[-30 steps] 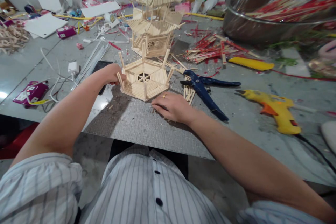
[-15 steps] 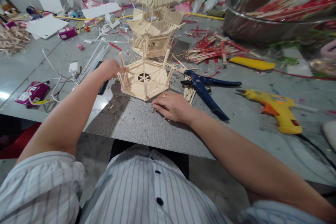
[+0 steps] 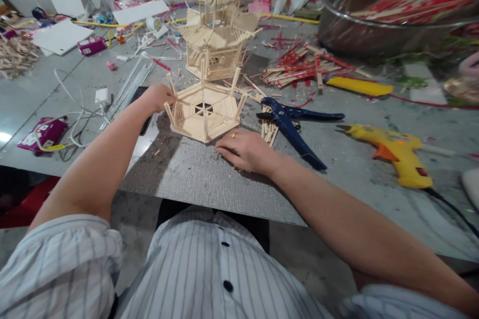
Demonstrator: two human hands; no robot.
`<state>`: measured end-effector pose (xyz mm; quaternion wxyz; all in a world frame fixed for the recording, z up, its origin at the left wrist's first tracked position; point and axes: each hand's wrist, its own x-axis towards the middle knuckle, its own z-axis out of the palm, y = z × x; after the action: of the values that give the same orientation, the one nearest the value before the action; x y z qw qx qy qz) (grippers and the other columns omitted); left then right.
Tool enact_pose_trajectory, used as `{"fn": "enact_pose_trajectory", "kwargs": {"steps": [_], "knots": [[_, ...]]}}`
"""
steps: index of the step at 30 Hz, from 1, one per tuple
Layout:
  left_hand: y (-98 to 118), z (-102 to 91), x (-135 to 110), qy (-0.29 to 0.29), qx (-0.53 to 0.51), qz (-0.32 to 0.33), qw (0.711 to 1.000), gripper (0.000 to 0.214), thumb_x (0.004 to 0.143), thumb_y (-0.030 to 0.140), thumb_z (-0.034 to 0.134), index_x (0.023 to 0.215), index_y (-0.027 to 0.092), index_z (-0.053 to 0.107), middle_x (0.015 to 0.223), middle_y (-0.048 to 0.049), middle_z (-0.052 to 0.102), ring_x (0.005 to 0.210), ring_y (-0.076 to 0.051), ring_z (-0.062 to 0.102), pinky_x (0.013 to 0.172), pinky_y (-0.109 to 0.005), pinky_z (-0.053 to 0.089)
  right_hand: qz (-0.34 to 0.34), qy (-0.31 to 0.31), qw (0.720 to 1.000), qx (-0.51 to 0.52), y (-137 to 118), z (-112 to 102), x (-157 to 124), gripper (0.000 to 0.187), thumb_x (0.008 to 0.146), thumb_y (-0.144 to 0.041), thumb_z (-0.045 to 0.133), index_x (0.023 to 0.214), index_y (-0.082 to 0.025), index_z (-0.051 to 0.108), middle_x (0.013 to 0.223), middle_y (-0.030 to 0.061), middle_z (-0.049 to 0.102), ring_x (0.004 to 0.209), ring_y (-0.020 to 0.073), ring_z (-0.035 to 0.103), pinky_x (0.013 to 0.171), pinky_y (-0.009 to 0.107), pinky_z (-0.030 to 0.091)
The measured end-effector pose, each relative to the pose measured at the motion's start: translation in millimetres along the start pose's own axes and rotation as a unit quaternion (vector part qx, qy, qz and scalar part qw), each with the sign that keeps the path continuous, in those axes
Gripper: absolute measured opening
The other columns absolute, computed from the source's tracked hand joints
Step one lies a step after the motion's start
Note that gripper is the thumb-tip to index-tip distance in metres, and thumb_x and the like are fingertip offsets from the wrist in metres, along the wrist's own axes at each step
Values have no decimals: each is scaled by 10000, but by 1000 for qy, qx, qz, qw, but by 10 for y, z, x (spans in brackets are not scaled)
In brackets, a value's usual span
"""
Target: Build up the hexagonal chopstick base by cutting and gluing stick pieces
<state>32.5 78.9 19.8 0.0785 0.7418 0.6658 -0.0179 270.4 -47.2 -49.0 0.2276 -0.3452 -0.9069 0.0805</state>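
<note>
The left hand [image 3: 160, 98] is touching the stick frame [image 3: 205, 121] on its left; the right hand [image 3: 247, 150] is resting beside it; grips unclear.

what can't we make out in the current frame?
Head view, all of these:
Left hand: its own back partly hides the fingertips, so its grip on the hexagonal stick frame is uncertain.
Right hand: hides whatever is under its palm.
Dark flat object: partly covered by the left hand and forearm.
Stick tower: peak cut off by top edge.
Metal basin: cut off by right edge.
</note>
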Motion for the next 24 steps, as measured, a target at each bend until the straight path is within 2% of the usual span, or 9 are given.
{"fn": "enact_pose_trajectory", "kwargs": {"steps": [6, 12, 16, 19, 24], "knots": [[16, -7, -48, 18, -26, -20, 999, 210, 710, 231, 477, 696, 126, 658, 553, -55, 530, 738, -210, 562, 663, -279, 354, -4, -2, 1000, -11, -2, -12, 6, 292, 899, -295, 405, 875, -170, 668, 791, 81, 678, 793, 186, 570, 705, 307, 403], [-52, -32, -67, 11, 27, -48, 998, 307, 747, 251, 439, 881, 110, 676, 754, -93, 623, 781, -191, 547, 653, -267, 345, -11, -4, 1000, -24, -17, -35, 15, 318, 904, -286, 385, 865, -142, 666, 766, 89, 679, 785, 188, 580, 689, 293, 409], [-99, -115, -137, 30, 60, -76, 995, 359, 791, 289, 405, 967, 107, 660, 871, -102, 639, 791, -185, 521, 627, -277, 324, -9, -5, 1000, -27, -20, -32, 17, 321, 903, -283, 386, 864, -133, 667, 760, 94, 678, 787, 190, 586, 696, 293, 411], [-138, -191, -255, 46, 97, -70, 992, 364, 823, 305, 390, 964, 91, 649, 868, -92, 622, 731, -154, 459, 600, -271, 294, -10, -5, 1000, -21, -16, -23, 13, 312, 903, -280, 389, 869, -139, 665, 773, 91, 681, 798, 188, 583, 703, 294, 406], [-233, -278, -530, 11, 127, -31, 991, 261, 801, 279, 451, 861, 102, 632, 704, -25, 501, 595, -88, 302, 573, -236, 253, 0, -8, 1000, -17, -15, -17, 10, 295, 899, -284, 403, 878, -151, 666, 802, 85, 682, 808, 179, 577, 719, 291, 398]]}}
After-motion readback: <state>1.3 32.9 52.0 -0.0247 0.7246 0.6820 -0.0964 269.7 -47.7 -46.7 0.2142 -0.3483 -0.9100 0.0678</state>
